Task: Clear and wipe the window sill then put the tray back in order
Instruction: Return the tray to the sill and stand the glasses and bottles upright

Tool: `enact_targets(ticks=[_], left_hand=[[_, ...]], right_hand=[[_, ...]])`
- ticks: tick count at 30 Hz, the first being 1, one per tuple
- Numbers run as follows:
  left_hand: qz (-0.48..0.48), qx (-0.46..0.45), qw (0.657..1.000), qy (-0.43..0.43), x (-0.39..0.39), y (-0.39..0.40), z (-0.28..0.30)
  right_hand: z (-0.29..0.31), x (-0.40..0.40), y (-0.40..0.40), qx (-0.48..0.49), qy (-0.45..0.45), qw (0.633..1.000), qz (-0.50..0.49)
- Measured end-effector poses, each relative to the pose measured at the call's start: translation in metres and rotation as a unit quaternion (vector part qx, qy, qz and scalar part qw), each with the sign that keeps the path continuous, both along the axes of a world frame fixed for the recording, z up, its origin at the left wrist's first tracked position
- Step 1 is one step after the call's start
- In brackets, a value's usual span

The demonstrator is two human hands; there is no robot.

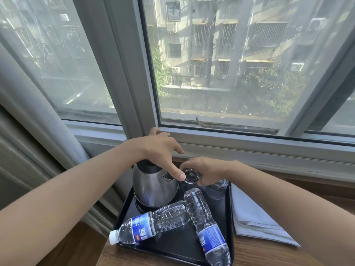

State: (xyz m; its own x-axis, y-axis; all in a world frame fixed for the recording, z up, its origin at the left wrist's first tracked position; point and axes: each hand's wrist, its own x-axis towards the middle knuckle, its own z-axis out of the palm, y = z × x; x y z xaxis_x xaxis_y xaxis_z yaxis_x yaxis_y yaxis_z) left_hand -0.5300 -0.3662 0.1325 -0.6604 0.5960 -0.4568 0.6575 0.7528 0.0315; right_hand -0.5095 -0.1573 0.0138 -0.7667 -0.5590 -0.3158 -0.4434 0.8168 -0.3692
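Observation:
A black tray (172,248) lies on the wooden sill (269,254) below the window. On it stands a steel kettle (153,191) at the back left. Two water bottles lie flat: one (149,225) points off the tray's front left edge, the other (207,225) runs toward the front right corner. My right hand (207,169) grips an upturned glass (190,176) beside the kettle. A second upturned glass (220,186) stands just right of it. My left hand (161,148) hovers over the kettle's top, fingers spread, thumb down near the spout.
A folded pale grey cloth (255,217) lies on the sill right of the tray. A grey curtain (38,131) hangs at the left. The window frame (249,146) runs close behind the tray.

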Motion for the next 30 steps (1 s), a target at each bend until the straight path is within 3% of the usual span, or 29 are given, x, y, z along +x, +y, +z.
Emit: enact_targets(ticks=[8, 14, 19, 21, 25, 30], left_hand=[[-0.012, 0.009, 1.0, 0.001, 0.003, -0.001, -0.008], [-0.029, 0.033, 0.999, 0.023, 0.005, 0.0, -0.002], [-0.063, 0.066, 0.993, 0.072, 0.02, 0.006, 0.001], [-0.086, 0.071, 0.988, 0.104, 0.03, 0.007, -0.001], [-0.104, 0.096, 0.976, 0.168, 0.063, 0.005, -0.009], [-0.131, 0.141, 0.958, 0.213, 0.102, -0.005, -0.04]], right_hand=[[0.004, 0.021, 0.006, 0.044, 0.074, 0.996, 0.003], [0.02, 0.067, 0.028, -0.08, 0.146, 0.977, -0.132], [0.007, 0.144, 0.028, -0.09, 0.216, 0.95, -0.205], [-0.007, 0.181, 0.014, -0.072, 0.2, 0.939, -0.272], [-0.031, 0.238, -0.024, 0.019, 0.077, 0.921, -0.381], [-0.05, 0.264, -0.059, 0.042, 0.068, 0.899, -0.43]])
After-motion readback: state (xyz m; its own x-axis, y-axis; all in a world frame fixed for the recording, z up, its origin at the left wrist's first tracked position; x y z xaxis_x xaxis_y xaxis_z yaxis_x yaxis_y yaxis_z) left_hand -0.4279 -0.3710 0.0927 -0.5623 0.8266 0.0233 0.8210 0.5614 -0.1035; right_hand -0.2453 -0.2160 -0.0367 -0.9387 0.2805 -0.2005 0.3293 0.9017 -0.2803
